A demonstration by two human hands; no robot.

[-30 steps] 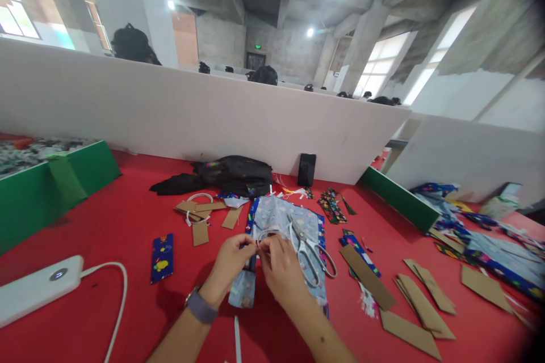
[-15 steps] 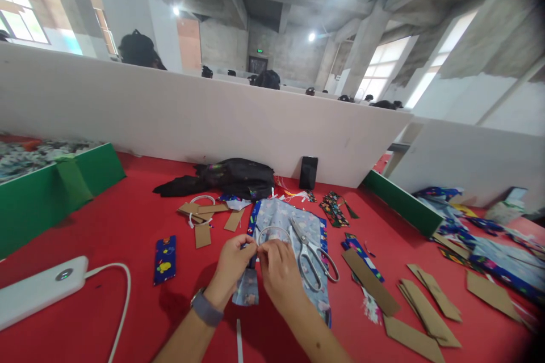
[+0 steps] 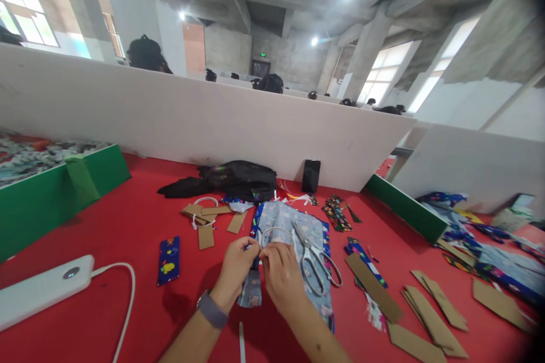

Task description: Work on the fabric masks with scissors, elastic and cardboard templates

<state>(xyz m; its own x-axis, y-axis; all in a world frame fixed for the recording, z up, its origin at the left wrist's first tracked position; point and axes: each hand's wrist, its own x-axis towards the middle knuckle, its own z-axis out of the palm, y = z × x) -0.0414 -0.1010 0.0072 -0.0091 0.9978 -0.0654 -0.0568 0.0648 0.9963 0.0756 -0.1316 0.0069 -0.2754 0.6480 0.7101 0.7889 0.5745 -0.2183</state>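
Note:
My left hand (image 3: 240, 264) is closed in a pinch on a narrow strip of blue printed fabric (image 3: 250, 289), whose paler underside hangs below the fingers. Fingertip to fingertip with it, my right hand (image 3: 281, 272) is pinched too; what lies between its fingers is hidden. A thin white ring (image 3: 275, 230), perhaps a tape roll, arches just behind the right fingers. Beneath it spreads a larger piece of blue printed fabric (image 3: 276, 212), pale side up. Scissors (image 3: 310, 252) lie on that cloth, right of my right hand, with handles toward me.
Brown cardboard pieces lie left (image 3: 206, 237) and right (image 3: 374, 286). A finished-looking blue printed rectangle (image 3: 169, 261) sits left, beside a white power bank (image 3: 63, 283) with its cable. Behind are black cloth (image 3: 238, 178), a phone (image 3: 311, 176) and a white partition (image 3: 204, 119).
The view has shifted slightly, so everything sits a little lower and to the right. Both hands keep their pinch at the fabric strip, with little visible movement.

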